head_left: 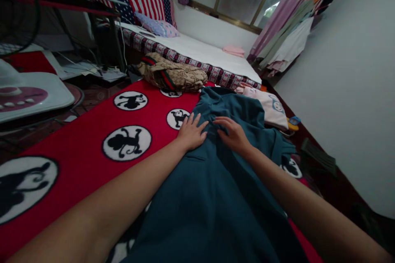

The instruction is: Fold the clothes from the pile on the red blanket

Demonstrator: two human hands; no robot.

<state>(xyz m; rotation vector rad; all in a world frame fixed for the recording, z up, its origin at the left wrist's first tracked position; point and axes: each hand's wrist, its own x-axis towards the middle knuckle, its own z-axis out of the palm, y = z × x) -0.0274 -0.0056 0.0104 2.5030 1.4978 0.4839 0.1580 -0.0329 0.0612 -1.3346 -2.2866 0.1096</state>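
Here, both the left hand and right hand lie flat with fingers spread, pinching nothing, on the dark teal cloth garment, whose long axis runs away from the person across the red monkey-print blanket.

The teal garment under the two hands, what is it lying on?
The teal garment lies on a red blanket printed with black monkey circles. The left hand and right hand rest flat on it. Whatever lies beneath the cloth's middle is covered.

Two hands — perhaps three garments
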